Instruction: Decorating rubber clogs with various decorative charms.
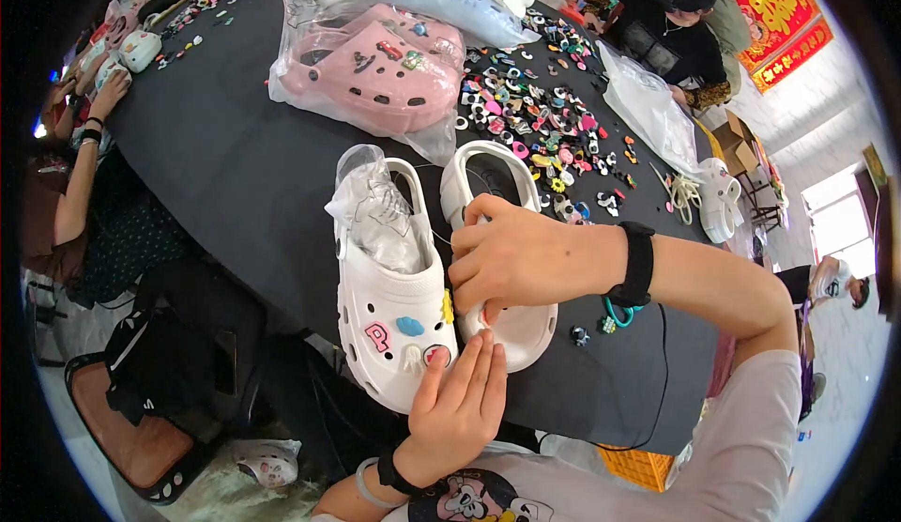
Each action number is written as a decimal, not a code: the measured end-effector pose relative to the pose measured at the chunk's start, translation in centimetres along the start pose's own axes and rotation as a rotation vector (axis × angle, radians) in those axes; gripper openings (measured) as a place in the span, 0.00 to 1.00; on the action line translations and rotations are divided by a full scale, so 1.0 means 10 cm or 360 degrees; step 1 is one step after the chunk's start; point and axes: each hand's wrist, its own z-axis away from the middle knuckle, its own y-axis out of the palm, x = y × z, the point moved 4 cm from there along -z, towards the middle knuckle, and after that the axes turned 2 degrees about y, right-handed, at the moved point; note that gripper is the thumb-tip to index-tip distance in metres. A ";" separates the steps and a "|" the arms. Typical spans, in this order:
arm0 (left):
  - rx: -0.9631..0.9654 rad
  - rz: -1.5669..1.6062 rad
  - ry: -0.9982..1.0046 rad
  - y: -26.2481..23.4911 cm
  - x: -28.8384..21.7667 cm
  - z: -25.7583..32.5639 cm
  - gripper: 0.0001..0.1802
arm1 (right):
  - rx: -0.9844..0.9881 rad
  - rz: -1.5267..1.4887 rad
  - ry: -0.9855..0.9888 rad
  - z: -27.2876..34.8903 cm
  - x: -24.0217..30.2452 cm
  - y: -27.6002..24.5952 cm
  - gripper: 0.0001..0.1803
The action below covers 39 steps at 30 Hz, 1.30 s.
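Two white clogs lie side by side on the black table before me. The left clog (380, 287) has a clear plastic bag (375, 212) in its opening and several charms on its upper: a pink letter, a blue cloud (409, 326), a yellow piece and a round red-and-white one. My left hand (458, 414) lies with fingers stretched out, their tips at the toes of both clogs. Over the right clog (527, 334) bends my right hand (526, 254), fingers curled and pressing down near its toe. Whatever these fingers hold is hidden.
Bagged pink clogs (380, 76) lie beyond the white pair. Many loose colourful charms (554, 118) spread to their right, near an empty plastic bag (648, 99). Another white clog (720, 200) stands at the right edge. Other people sit around the table. A black cable (664, 362) runs nearby.
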 end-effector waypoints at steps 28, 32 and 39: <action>-0.0302 0.1127 -0.1079 -0.16 1.12 0.27 0.20 | -0.1147 -0.3217 0.0035 0.96 0.92 1.24 0.17; -0.0042 0.1150 -0.1018 -0.13 1.21 0.13 0.26 | -0.0578 -0.3230 0.0259 0.86 1.01 1.39 0.18; -0.0025 0.1082 -0.0901 -0.05 1.23 0.06 0.25 | -0.0494 -0.3303 0.0461 0.87 0.94 1.50 0.16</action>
